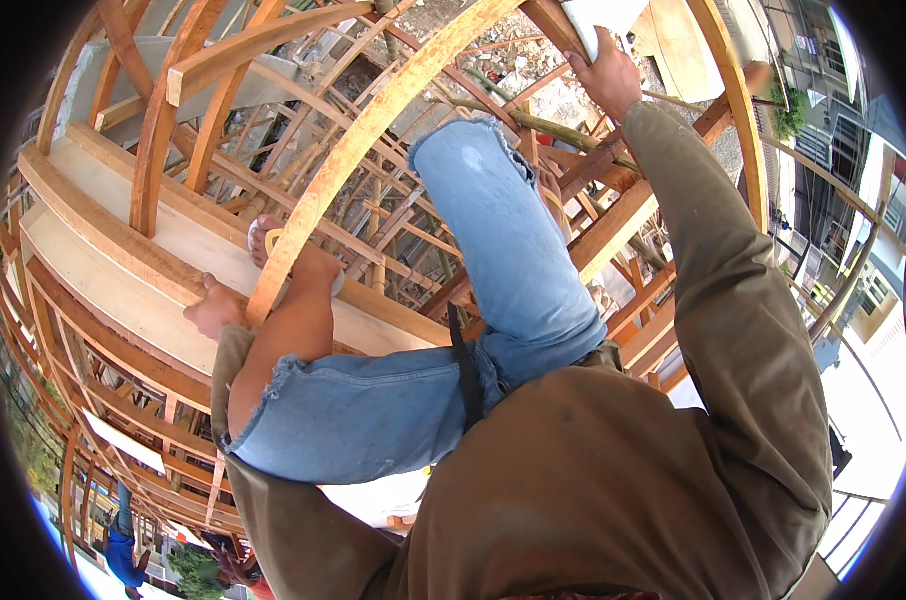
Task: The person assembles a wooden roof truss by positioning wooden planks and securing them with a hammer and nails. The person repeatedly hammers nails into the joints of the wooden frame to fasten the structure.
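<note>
My left hand [216,308] is closed over the edge of a thick wooden beam [123,240] at the left, beside my bare lower leg. Next to it, the lower end of a long curved wooden strip [358,140] comes down, and the strip arches up to the top of the view. At the upper right, my right hand [610,80] is closed where a brown timber [553,24] meets a smooth white object [621,14]. Which of these two it grips I cannot tell, and the white object's kind is unclear.
My sandalled foot [265,240] stands on the pale plank ledge [373,325]. Below lies an open lattice of timbers and poles over rubble [493,70]. Another curved wooden rib [738,110] rises right of my hand. A person in blue [123,550] is far at the lower left.
</note>
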A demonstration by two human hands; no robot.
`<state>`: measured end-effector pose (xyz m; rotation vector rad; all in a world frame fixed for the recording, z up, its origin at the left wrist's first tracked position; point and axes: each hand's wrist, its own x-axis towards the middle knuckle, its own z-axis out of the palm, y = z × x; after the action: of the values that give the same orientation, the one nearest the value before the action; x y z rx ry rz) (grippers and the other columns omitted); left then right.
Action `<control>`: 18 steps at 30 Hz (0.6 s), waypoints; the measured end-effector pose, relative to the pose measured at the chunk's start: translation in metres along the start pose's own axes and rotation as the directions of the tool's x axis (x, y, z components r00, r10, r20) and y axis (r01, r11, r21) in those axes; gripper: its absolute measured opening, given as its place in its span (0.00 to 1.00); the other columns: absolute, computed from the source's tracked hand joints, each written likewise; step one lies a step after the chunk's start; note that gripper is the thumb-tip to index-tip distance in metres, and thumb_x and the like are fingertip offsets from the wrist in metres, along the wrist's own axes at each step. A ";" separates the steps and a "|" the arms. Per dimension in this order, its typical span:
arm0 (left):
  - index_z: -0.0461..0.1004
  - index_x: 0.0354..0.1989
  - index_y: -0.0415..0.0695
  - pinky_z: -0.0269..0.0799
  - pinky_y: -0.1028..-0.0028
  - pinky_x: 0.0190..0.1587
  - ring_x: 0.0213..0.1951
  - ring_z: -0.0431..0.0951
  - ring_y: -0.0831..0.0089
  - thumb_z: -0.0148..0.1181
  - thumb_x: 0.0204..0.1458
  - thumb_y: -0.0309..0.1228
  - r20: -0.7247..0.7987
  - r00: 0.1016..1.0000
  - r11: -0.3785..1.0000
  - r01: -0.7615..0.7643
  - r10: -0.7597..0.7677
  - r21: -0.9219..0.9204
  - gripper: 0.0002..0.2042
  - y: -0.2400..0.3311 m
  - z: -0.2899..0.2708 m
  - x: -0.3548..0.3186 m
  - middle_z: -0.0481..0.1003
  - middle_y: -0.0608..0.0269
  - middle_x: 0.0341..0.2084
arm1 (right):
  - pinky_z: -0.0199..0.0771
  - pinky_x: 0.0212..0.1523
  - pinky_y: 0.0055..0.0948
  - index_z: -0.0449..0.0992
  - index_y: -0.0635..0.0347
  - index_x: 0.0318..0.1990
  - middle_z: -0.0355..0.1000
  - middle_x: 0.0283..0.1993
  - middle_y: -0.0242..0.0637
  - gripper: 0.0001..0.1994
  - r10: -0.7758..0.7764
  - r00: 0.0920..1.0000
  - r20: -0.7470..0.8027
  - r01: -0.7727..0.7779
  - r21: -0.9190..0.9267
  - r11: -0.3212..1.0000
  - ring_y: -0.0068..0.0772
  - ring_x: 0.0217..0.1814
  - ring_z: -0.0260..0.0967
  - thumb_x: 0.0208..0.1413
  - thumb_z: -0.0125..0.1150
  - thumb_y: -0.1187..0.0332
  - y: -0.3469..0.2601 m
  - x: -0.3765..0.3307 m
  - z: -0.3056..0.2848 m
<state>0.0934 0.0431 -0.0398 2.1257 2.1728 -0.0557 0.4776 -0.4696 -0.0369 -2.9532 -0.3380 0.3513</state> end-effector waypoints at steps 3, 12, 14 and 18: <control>0.63 0.63 0.27 0.78 0.57 0.48 0.49 0.79 0.49 0.66 0.55 0.54 0.009 1.000 1.000 -0.012 0.012 0.003 0.41 0.000 0.002 0.000 0.77 0.43 0.48 | 0.79 0.47 0.56 0.64 0.66 0.65 0.79 0.40 0.65 0.35 -0.043 0.999 -0.020 0.042 -0.043 0.998 0.66 0.45 0.79 0.62 0.62 0.46 0.001 -0.002 0.000; 0.61 0.64 0.27 0.76 0.56 0.51 0.52 0.78 0.48 0.66 0.54 0.54 0.038 0.999 1.000 -0.030 0.030 -0.007 0.43 0.000 0.014 -0.005 0.75 0.41 0.51 | 0.77 0.46 0.61 0.52 0.60 0.75 0.77 0.39 0.67 0.41 0.032 0.999 -0.021 -0.033 -0.012 0.999 0.70 0.42 0.77 0.59 0.63 0.55 -0.004 -0.005 -0.007; 0.61 0.64 0.27 0.76 0.56 0.52 0.53 0.77 0.48 0.66 0.54 0.54 0.037 0.999 0.999 -0.036 0.037 -0.010 0.43 0.000 0.014 -0.003 0.75 0.41 0.52 | 0.77 0.46 0.61 0.52 0.61 0.74 0.77 0.39 0.67 0.41 0.026 0.999 -0.027 -0.025 0.014 1.000 0.70 0.42 0.77 0.59 0.63 0.55 -0.004 -0.005 -0.008; 0.60 0.65 0.27 0.75 0.55 0.53 0.55 0.76 0.47 0.66 0.54 0.55 0.043 0.998 0.999 -0.040 0.041 -0.021 0.44 -0.001 0.013 0.003 0.74 0.40 0.53 | 0.77 0.47 0.60 0.53 0.58 0.75 0.77 0.40 0.66 0.41 0.050 0.999 -0.004 -0.050 -0.016 0.999 0.69 0.43 0.77 0.58 0.64 0.55 -0.002 -0.005 -0.006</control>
<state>0.0929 0.0449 -0.0526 2.1366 2.0972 -0.0755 0.4740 -0.4697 -0.0293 -2.9814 -0.2687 0.3514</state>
